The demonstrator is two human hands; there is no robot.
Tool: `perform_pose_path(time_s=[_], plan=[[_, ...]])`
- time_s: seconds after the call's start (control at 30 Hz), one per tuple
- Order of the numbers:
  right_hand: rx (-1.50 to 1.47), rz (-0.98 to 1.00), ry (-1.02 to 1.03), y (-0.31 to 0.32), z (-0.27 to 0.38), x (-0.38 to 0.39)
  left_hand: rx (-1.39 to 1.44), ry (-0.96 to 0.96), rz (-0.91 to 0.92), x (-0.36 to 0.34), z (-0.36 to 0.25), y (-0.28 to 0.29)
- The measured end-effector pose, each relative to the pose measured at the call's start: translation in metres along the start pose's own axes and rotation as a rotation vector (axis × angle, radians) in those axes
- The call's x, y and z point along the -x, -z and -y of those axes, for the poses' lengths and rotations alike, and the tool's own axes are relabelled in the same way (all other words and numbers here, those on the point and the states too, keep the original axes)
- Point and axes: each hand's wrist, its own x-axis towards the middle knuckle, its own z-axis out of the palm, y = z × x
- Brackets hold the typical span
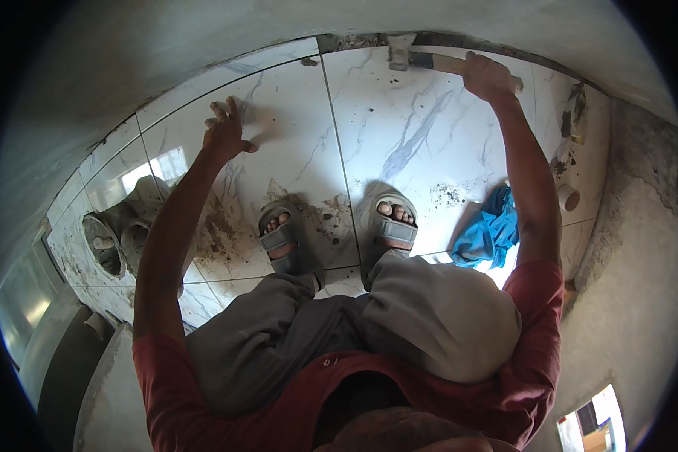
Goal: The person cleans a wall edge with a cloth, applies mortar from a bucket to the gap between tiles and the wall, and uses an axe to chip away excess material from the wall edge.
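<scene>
My right hand is wrapped round the wooden handle of a hammer. The hammer's grey metal head lies at the far edge of the marble-patterned tiles, by a rough gap along the wall. Out to the left, my left hand is over the tiles with its fingers spread and nothing in it. Whether its fingertips touch the floor, I cannot tell.
My sandalled feet stand mid-floor amid dirt crumbs. A crumpled blue cloth lies by my right forearm, near a small round pipe end. Dirty grey boots or containers stand at left. Plastered walls curve close around.
</scene>
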Motion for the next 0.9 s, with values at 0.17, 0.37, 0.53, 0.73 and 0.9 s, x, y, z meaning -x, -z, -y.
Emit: perform_pose_path(time_s=[0.17, 0.37, 0.53, 0.73, 0.9], plan=[[-0.041, -0.029, 0.249, 0.027, 0.021, 0.022, -0.023, 0.002, 0.017, -0.001, 0.002, 0.003], [0.056, 0.016, -0.006, 0.017, 0.013, 0.002, -0.022, -0.005, 0.027, -0.002, 0.001, 0.004], [-0.084, -0.272, 0.529, 0.016, 0.027, 0.016, 0.010, 0.014, 0.042, 0.000, 0.002, 0.006], [-0.053, -0.108, 0.133, 0.027, 0.028, 0.013, 0.035, -0.001, 0.041, 0.001, -0.002, 0.004], [-0.088, -0.164, 0.486, 0.011, 0.019, 0.008, 0.040, 0.019, 0.047, 0.001, -0.001, 0.009]])
